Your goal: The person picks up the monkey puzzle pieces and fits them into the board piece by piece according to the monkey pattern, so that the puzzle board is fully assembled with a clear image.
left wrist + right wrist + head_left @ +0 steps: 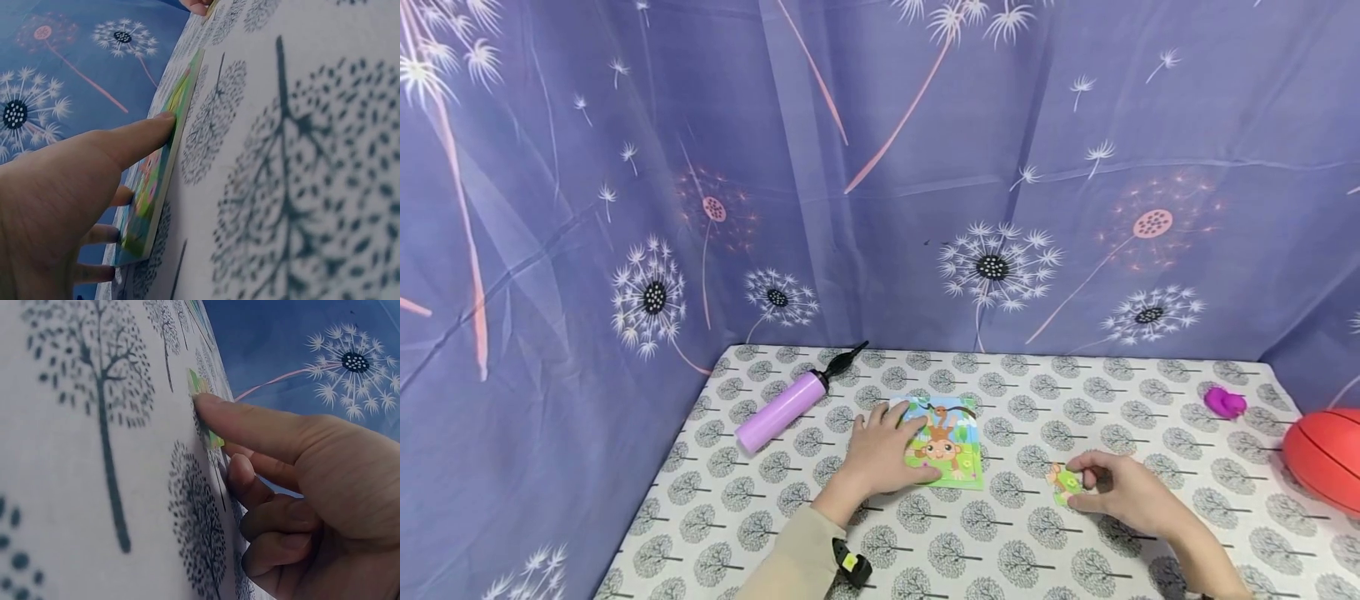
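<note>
A square jigsaw puzzle [958, 437] with a monkey picture lies on the table in the head view. My left hand [883, 450] rests on its left part with fingers spread, covering some of the picture. In the left wrist view the thumb touches the near edge of the puzzle [150, 206]. To the right, apart from the puzzle, my right hand [1123, 493] pinches a small green and orange puzzle piece [1065, 482] between thumb and forefinger. The right wrist view shows the piece [215, 439] close over the cloth, partly behind the thumb, the other fingers curled.
A purple hand pump [782, 410] with a black nozzle lies at the back left. Toward the right are a small magenta toy [1225, 402] and a red ball [1326, 458]. A tree-print cloth [955, 550] covers the table, with a dandelion-print curtain [880, 250] behind it.
</note>
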A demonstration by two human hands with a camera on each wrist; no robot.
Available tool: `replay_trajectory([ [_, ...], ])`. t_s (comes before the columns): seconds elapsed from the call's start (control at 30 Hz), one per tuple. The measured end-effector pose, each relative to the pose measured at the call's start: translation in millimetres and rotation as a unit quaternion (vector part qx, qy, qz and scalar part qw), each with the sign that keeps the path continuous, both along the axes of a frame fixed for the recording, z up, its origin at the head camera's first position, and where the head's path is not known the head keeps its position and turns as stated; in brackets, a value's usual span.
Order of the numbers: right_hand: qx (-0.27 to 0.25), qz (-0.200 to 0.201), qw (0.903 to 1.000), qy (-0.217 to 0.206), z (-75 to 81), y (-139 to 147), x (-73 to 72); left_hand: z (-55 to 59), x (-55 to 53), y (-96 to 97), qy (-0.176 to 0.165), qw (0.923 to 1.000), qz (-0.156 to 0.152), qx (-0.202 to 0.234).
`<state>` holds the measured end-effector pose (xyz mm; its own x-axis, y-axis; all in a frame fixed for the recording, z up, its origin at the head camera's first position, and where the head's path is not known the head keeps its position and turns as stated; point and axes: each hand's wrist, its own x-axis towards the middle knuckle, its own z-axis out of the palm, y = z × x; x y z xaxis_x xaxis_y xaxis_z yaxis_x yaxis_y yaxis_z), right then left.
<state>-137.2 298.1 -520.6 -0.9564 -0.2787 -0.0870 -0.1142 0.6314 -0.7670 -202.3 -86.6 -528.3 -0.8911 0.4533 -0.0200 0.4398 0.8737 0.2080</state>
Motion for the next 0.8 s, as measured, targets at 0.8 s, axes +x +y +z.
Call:
replay_trajectory([
  [0.8, -0.078, -0.044, 0.9957, 0.026, 4.4, -44, -14.1, -2.4, 1.9, -2.1, -0.011, 0.9999, 0.008, -0.001],
])
